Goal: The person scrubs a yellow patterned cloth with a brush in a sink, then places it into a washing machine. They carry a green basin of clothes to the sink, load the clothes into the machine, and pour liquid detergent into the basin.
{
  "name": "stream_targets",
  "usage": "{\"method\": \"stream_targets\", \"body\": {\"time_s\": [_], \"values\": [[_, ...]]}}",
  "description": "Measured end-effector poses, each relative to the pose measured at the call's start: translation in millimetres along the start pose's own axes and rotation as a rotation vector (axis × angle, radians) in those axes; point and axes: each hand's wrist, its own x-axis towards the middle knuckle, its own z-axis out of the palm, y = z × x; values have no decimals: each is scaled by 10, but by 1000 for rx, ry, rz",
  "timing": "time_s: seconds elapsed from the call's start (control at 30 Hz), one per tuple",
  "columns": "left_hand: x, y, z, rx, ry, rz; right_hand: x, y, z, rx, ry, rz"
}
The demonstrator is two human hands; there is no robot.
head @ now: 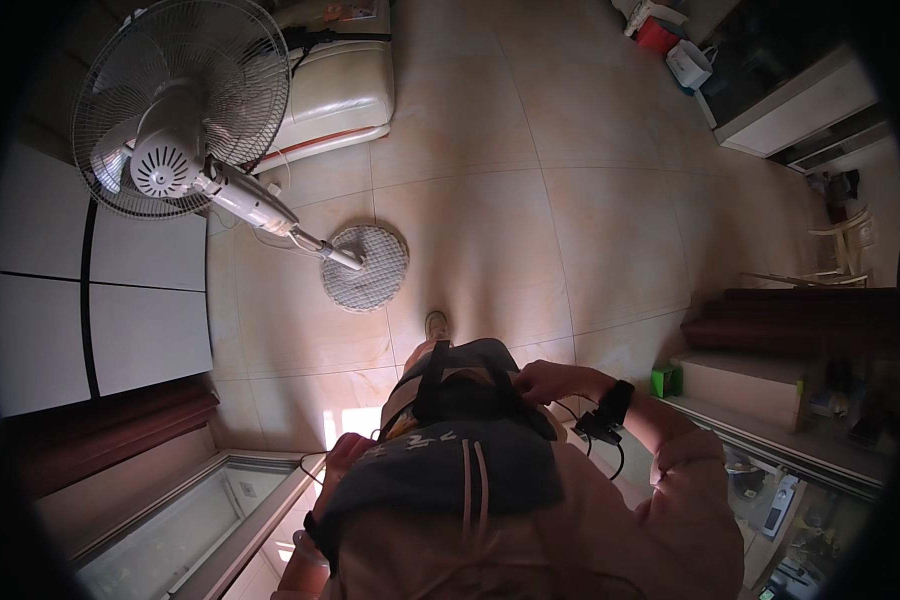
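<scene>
My right hand (546, 382) is at the right side of my waist, its fingers curled against the edge of a dark bag (461, 401) with black straps. Whether the fingertips grip the bag or a strap is hidden. A black wristband device (615, 403) is on that wrist. Thin black cables with a small black box (598, 427) hang beside the forearm. Low on the left side of my body is my left hand (351, 451), partly covered by my top (450, 472); a thin black cable loops next to it. What its fingers hold cannot be seen.
A standing fan (247, 202) with a quilted cover (375, 274) on its base is ahead on the left, before a cream leather sofa (337, 90). White cabinets (150, 322) line the left. Sliding door frames (217, 517) flank me. A green box (666, 381) sits at right.
</scene>
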Motion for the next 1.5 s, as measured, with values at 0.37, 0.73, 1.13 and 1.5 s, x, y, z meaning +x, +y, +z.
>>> {"method": "stream_targets", "body": {"time_s": [0.37, 0.73, 1.13, 1.5], "values": [[1891, 498, -851, 160, -239, 436, -2, 145, -870, -476, 305, -38], [4245, 612, -389, 12, -627, 88, 80, 367, -2846, -349, 247, 99], [6074, 1054, -453, 4, -554, 186, 114, 1099, -4809, -356, -14, 26], [8634, 960, -1678, 16, -46, 182, 969, -54, -8394, -281, 373, 84]]}}
